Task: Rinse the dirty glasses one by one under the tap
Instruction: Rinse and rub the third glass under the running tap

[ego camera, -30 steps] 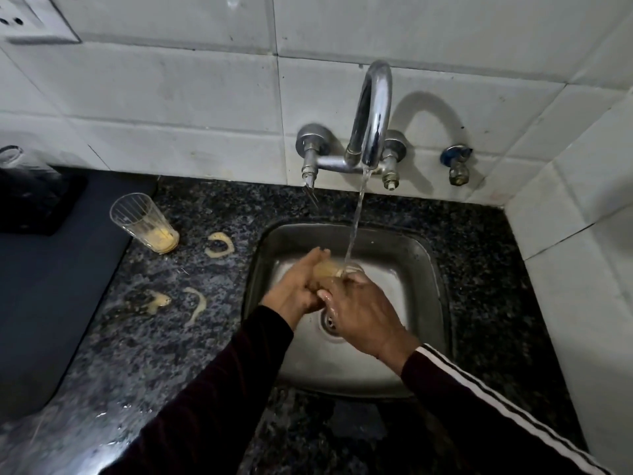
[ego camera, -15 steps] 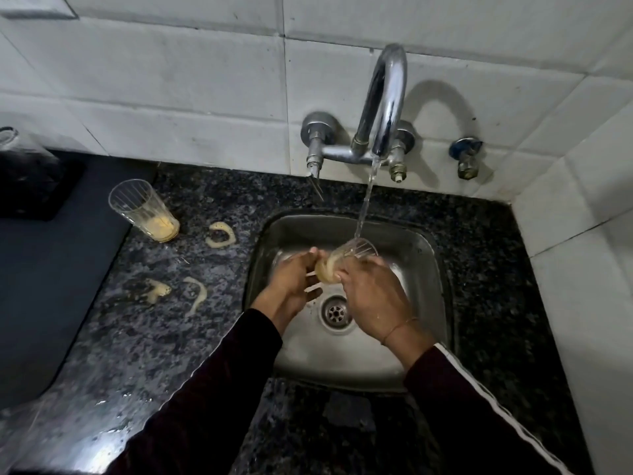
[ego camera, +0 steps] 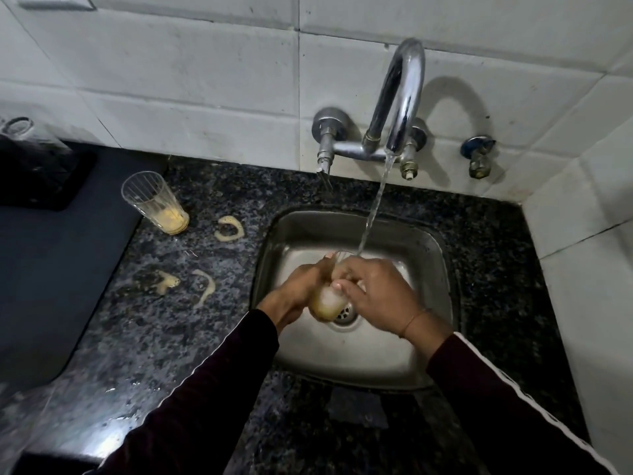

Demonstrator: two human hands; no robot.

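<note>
Over the steel sink (ego camera: 435, 269) I hold a clear ribbed glass (ego camera: 328, 303) with yellowish dregs in its bottom. My left hand (ego camera: 301, 286) grips its left side and my right hand (ego camera: 373, 296) wraps its right side and rim. The glass leans with its mouth up and away from me, its base low near the drain (ego camera: 346, 311). Water streams from the chrome tap (ego camera: 399, 101) onto the rim by my right fingers. A second dirty glass (ego camera: 154, 202) with yellow residue stands upright on the counter at the left.
Yellow ring stains (ego camera: 229, 228) and smears (ego camera: 205, 286) mark the wet speckled granite counter (ego camera: 171, 337) left of the sink. A dark mat (ego camera: 51, 269) covers the far left, with a clear jar (ego camera: 27, 138) at its back. White tiled walls close the back and right.
The glass has swung from lying sideways with its mouth to the right to standing more upright, base lowered toward the drain. Both hands shifted down with it; water keeps running.
</note>
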